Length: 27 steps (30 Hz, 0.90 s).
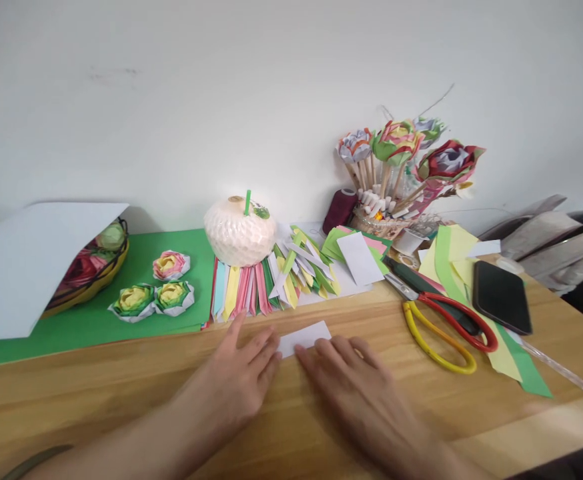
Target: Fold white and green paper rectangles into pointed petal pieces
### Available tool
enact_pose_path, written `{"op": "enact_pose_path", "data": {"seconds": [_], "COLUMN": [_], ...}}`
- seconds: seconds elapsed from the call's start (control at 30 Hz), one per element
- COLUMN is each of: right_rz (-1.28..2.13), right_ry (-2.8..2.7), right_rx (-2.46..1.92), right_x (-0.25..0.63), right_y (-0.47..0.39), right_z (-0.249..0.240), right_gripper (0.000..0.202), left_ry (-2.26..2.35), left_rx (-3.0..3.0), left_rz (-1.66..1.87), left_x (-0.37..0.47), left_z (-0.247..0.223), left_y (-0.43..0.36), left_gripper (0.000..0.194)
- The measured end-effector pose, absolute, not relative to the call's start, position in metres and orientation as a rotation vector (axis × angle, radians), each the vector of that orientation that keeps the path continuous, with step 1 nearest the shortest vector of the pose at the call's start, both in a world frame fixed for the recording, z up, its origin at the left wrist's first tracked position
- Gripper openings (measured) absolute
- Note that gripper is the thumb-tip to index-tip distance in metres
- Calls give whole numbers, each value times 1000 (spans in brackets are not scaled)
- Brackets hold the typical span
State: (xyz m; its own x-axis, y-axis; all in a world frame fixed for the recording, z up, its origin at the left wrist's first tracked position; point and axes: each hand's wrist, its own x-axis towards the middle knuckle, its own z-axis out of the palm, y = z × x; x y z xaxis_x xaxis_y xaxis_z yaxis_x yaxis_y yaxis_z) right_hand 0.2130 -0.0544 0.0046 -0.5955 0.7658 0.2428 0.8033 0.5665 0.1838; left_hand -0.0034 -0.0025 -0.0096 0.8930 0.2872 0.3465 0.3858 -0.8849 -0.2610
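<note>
A small white paper strip (303, 338) lies on the wooden table (171, 393), between both hands. My left hand (244, 367) rests at the strip's left end, fingers spread, with the index finger stretched towards the folded strips. My right hand (349, 373) lies flat along the strip's lower right edge, fingertips on the paper. Behind them are folded coloured paper strips (244, 290), with a white round ornament (240, 230) over their upper ends. Cut paper pieces, one white (360, 259) on top, lie just right of the folded ones.
Scissors (441, 327) with red and yellow handles and a black phone (501, 297) lie right. Paper flowers (174, 297) sit on green sheets at left, beside a basket (116, 267) under white paper (36, 260). Flowers on sticks (396, 143) stand behind.
</note>
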Motion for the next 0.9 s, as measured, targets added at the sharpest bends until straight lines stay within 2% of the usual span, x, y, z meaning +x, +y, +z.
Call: {"op": "enact_pose_path", "data": {"seconds": [0.33, 0.5, 0.6, 0.73, 0.9], "right_rz": [-385, -400, -275, 8, 252], "right_ry": [-2660, -2665, -2628, -2455, -2250], "right_rx": [-1286, -1273, -1307, -1436, -1422], "right_x": [247, 260, 261, 254, 241], "right_y": [-49, -44, -43, -40, -37], "right_z": [3, 1, 4, 6, 0], "right_gripper": [31, 34, 32, 29, 21], "left_ry": [-618, -534, -587, -641, -689], "left_rx": [-3036, -3207, -3223, -3205, -3092], "left_rz": [-264, -144, -138, 71, 227], "left_x": [-21, -28, -32, -34, -32], "left_z": [-4, 14, 19, 26, 32], "left_y": [12, 22, 22, 17, 8], "left_gripper": [19, 31, 35, 47, 53]}}
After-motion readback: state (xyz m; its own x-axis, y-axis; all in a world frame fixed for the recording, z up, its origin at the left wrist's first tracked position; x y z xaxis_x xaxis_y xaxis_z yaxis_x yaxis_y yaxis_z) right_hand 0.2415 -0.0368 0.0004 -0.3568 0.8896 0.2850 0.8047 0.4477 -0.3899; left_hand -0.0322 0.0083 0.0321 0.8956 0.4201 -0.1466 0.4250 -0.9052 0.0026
